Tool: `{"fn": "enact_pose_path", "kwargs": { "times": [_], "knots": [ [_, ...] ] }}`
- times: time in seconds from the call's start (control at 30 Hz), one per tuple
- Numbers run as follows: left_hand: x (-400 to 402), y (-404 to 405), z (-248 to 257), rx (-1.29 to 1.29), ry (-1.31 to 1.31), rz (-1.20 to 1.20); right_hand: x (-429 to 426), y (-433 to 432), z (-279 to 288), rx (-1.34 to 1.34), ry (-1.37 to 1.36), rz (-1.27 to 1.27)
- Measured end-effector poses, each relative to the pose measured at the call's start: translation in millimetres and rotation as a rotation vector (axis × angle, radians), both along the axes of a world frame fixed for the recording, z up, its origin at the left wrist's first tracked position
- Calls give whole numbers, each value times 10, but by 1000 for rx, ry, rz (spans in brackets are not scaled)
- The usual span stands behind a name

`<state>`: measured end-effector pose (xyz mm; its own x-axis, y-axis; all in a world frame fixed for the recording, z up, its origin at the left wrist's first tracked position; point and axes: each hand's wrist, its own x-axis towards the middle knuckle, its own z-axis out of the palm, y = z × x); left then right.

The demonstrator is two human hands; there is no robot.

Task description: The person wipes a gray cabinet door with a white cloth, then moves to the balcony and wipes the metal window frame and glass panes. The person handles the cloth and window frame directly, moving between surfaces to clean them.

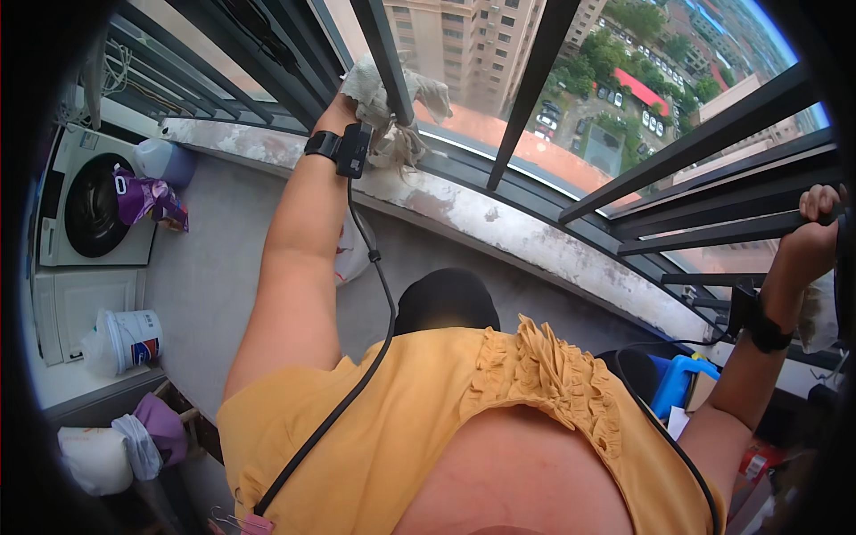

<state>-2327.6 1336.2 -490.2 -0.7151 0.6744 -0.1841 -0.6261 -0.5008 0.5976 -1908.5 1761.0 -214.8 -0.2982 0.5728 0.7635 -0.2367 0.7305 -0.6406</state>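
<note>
My left hand (340,112) is at the window, pressing a damp-looking pale cloth (376,90) around a dark metal bar (386,57). The cloth hides most of its fingers. Loose ends of the rag hang past the bar and down onto the worn, paint-flaked sill (461,207). At the far right, my right hand (812,234) has its fingers curled around another dark bar (729,237) of the window guard. Both wrists wear black straps with a device and a cable.
A white front-loading washing machine (93,194) stands at left, with a purple bag (150,197) and a large plastic jug (166,162) beside it. Lower left is a white bucket (137,341). A white plastic bag (354,247) lies under the sill. Blue plastic items (682,384) sit at right.
</note>
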Motion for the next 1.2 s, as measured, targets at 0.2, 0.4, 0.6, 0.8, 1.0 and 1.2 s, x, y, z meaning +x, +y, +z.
{"fn": "enact_pose_path", "kwargs": {
  "times": [0.2,0.4,0.6,0.8,1.0,1.2],
  "knots": [
    [552,170,845,-46,475,551,129,379,-65,6,-58,113],
    [1369,396,772,-319,1091,945,33,11,-5,47,-43,43],
    [1492,1352,723,-319,1509,741,88,164,-30,-16,-4,149],
    [990,1860,399,-570,1534,1019,100,83,-25,-16,56,98],
    [352,1806,-946,-353,470,784,40,22,-1,-28,52,100],
    [807,1753,-1332,-101,-563,284,69,65,-25,18,48,92]
  ]
}}
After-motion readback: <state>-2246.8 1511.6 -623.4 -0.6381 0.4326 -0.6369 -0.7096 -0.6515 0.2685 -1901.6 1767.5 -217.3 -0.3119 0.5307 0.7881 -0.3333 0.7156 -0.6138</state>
